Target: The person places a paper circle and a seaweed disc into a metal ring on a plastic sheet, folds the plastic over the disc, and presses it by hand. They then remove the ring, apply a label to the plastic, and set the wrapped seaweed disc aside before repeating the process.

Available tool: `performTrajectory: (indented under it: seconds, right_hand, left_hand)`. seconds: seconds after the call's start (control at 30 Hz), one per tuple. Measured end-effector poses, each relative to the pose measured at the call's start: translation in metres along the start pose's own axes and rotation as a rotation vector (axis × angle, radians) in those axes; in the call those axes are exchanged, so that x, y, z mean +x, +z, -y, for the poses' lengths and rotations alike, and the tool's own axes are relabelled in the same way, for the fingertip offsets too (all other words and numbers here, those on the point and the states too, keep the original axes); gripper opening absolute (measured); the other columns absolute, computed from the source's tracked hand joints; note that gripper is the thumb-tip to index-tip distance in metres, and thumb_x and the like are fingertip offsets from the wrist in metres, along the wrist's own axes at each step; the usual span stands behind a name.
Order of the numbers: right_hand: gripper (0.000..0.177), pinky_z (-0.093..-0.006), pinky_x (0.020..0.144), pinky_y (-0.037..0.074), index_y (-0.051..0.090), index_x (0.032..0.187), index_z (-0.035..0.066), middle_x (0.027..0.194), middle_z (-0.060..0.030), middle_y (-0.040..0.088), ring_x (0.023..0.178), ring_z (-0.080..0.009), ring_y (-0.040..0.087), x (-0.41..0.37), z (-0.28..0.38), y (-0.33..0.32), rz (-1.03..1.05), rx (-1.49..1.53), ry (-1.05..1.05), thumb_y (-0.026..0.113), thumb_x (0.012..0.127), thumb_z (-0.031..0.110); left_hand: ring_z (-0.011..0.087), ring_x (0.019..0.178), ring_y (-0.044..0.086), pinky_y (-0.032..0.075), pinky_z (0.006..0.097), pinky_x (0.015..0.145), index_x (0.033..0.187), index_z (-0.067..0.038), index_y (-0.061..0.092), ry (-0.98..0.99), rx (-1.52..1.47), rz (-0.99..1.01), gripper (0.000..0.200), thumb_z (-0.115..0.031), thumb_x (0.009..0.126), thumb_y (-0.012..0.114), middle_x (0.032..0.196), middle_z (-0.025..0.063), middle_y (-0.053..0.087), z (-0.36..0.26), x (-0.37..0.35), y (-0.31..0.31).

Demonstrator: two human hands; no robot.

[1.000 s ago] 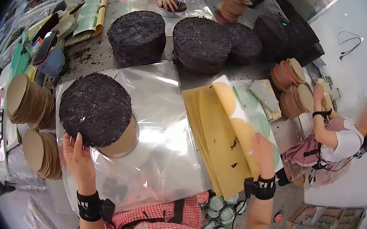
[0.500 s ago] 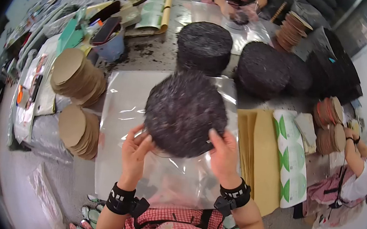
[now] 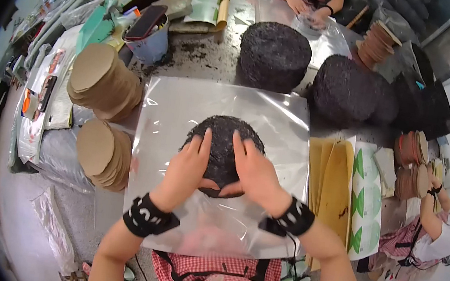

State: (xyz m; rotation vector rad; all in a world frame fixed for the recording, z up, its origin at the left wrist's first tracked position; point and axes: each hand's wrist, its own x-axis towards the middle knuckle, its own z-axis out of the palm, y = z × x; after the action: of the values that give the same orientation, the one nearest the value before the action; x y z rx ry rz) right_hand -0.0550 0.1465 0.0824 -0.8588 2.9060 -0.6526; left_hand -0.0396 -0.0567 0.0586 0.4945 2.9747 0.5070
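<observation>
A dark, rough, round cake that looks like dried seaweed (image 3: 221, 154) lies on a stack of clear plastic sheets (image 3: 170, 105) in front of me. My left hand (image 3: 184, 166) rests on its left side, fingers stretched out over the top and thumb at the near edge. On the right side, my right hand (image 3: 259, 173) lies the same way, fingers extended and touching the surface. The thumbs come close together at the near rim. The palms and fingers cover parts of both sides of the cake.
Beyond the sheets stand tall dark round stacks (image 3: 275, 56). Brown cardboard discs (image 3: 95, 152) are piled on the left, near a tub (image 3: 149, 45) of tools. Brown paper (image 3: 329, 194) and green-printed labels (image 3: 366, 199) lie right. Other people work at the far side and right.
The round dark cake, held up by its near edges before, is now down on the plastic sheets. Both my hands have moved from its edges onto its top. The view has shifted slightly.
</observation>
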Motion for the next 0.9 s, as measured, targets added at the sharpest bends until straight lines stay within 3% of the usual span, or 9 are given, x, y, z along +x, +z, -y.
performTrajectory:
  seconds: [0.07, 0.23, 0.3, 0.43, 0.53, 0.67, 0.7, 0.8, 0.9]
  right_hand:
    - [0.129, -0.0301, 0.069, 0.060, 0.035, 0.147, -0.016, 0.105, -0.0168, 0.055, 0.083, -0.0246, 0.066, 0.021, -0.012, 0.032, 0.167, -0.350, 0.107, 0.095, 0.045, 0.035]
    - [0.102, -0.0253, 0.058, 0.059, 0.036, 0.148, -0.015, 0.104, -0.0152, 0.056, 0.077, -0.0205, 0.066, 0.017, -0.020, 0.083, 0.133, -0.567, 0.145, 0.085, 0.065, 0.018]
    - [0.075, -0.0277, 0.057, 0.059, 0.042, 0.143, -0.016, 0.104, -0.0174, 0.057, 0.074, -0.0230, 0.068, 0.018, -0.023, 0.088, 0.108, -0.522, 0.146, 0.072, 0.079, 0.008]
    - [0.052, -0.0338, 0.057, 0.061, 0.051, 0.128, -0.015, 0.102, -0.0200, 0.057, 0.072, -0.0282, 0.070, 0.026, -0.036, 0.082, 0.217, -0.227, 0.157, 0.068, 0.083, 0.006]
    - [0.040, -0.0380, 0.058, 0.061, 0.053, 0.120, -0.014, 0.100, -0.0208, 0.058, 0.071, -0.0305, 0.071, 0.021, -0.027, 0.087, 0.045, -0.251, 0.176, 0.065, 0.087, 0.005]
    - [0.045, -0.0320, 0.065, 0.061, 0.062, 0.118, -0.014, 0.105, -0.0151, 0.060, 0.087, -0.0280, 0.067, 0.004, -0.004, 0.087, 0.032, -0.548, 0.153, 0.069, 0.078, 0.007]
    - [0.041, -0.0307, 0.071, 0.060, 0.068, 0.110, -0.010, 0.106, -0.0155, 0.061, 0.094, -0.0299, 0.063, 0.005, 0.000, 0.095, 0.008, -0.504, 0.263, 0.074, 0.074, 0.010]
    - [0.024, -0.0333, 0.077, 0.061, 0.072, 0.098, -0.008, 0.107, -0.0241, 0.061, 0.098, -0.0360, 0.063, 0.003, -0.007, 0.081, 0.176, -0.441, 0.153, 0.069, 0.078, 0.005]
    - [0.057, -0.0389, 0.080, 0.059, 0.066, 0.108, -0.009, 0.104, -0.0231, 0.062, 0.099, -0.0354, 0.065, 0.011, -0.035, 0.054, 0.394, -0.300, -0.077, 0.085, 0.061, 0.018]
  left_hand:
    - [0.0283, 0.094, 0.067, 0.058, 0.0331, 0.083, 0.151, 0.015, 0.026, 0.021, 0.179, 0.133, 0.136, -0.047, 0.052, 0.095, 0.112, 0.0187, 0.057, 0.000, 0.027, 0.007]
    - [0.0181, 0.084, 0.068, 0.059, 0.0239, 0.073, 0.142, 0.021, 0.038, 0.103, 0.520, 0.170, 0.140, -0.054, 0.039, 0.095, 0.117, 0.0171, 0.057, -0.007, 0.033, 0.039]
    - [0.0185, 0.084, 0.069, 0.059, 0.0243, 0.072, 0.141, 0.021, 0.038, 0.129, 0.491, 0.232, 0.138, -0.052, 0.040, 0.095, 0.117, 0.0189, 0.058, -0.002, 0.039, 0.051]
    - [0.0182, 0.082, 0.070, 0.059, 0.0225, 0.071, 0.139, 0.018, 0.045, 0.247, 0.416, 0.307, 0.118, -0.038, 0.049, 0.097, 0.115, 0.0173, 0.059, 0.017, 0.052, 0.054]
    - [0.0223, 0.082, 0.072, 0.060, 0.0262, 0.071, 0.133, 0.017, 0.050, 0.149, 0.491, 0.211, 0.105, -0.033, 0.054, 0.096, 0.116, 0.0186, 0.060, 0.004, 0.048, 0.064]
    - [0.0294, 0.085, 0.073, 0.061, 0.0331, 0.073, 0.135, 0.017, 0.046, 0.142, 0.331, 0.149, 0.109, -0.025, 0.049, 0.099, 0.117, 0.0207, 0.060, 0.008, 0.036, 0.050]
    - [0.0310, 0.088, 0.073, 0.062, 0.0351, 0.074, 0.137, 0.018, 0.042, 0.155, 0.315, 0.205, 0.116, -0.024, 0.046, 0.100, 0.118, 0.0225, 0.060, 0.000, 0.032, 0.034]
    - [0.0322, 0.092, 0.073, 0.062, 0.0367, 0.076, 0.138, 0.020, 0.040, 0.149, 0.270, 0.301, 0.120, -0.026, 0.045, 0.101, 0.120, 0.0255, 0.059, -0.001, 0.032, 0.030]
    - [0.0346, 0.095, 0.073, 0.062, 0.0383, 0.077, 0.137, 0.021, 0.039, 0.193, 0.261, 0.356, 0.116, -0.025, 0.050, 0.100, 0.121, 0.0295, 0.059, 0.008, 0.030, 0.028]
